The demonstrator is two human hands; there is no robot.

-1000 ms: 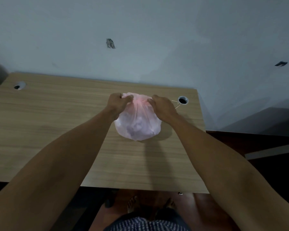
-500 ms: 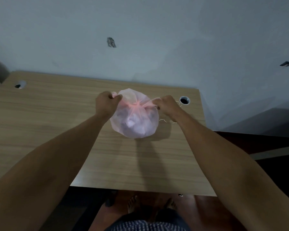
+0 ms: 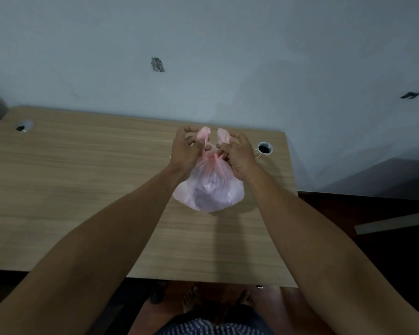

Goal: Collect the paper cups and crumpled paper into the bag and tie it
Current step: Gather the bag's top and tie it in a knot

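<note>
A thin pink plastic bag (image 3: 209, 189) sits bulging on the wooden desk (image 3: 82, 189), with pale shapes showing dimly through its skin. Its neck is gathered into a twist, and two handle ends stand up above it. My left hand (image 3: 185, 151) pinches the left handle end beside the twist. My right hand (image 3: 237, 151) pinches the right handle end, close against the left hand. No loose cups or paper lie on the desk.
The desk has a cable hole at its back left (image 3: 23, 126) and another at its back right (image 3: 264, 148), where a thin white wire lies. A grey wall stands right behind the desk. The dark floor and my bare feet show below the front edge.
My hands were pulling the handles apart sideways half a second ago. They have come together above the gathered neck, and the handle ends now stand upright.
</note>
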